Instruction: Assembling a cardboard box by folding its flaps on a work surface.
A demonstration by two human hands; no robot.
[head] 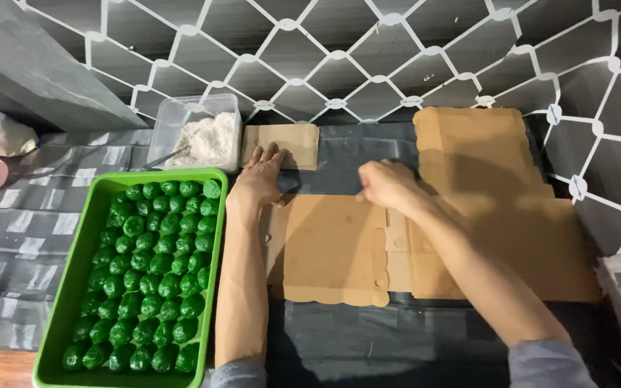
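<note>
Flat cardboard box blank (339, 248) is pinned by the spread left hand (259, 179) (fingers apart) and pinched by the right hand (386, 183) for folding beside the green tray (84, 248).

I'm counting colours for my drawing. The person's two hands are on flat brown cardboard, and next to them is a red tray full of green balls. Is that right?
Not quite. The tray is green, not red, as the head view shows. The rest holds: it is full of green balls, and the left hand and right hand rest on the flat brown cardboard beside it.
</note>
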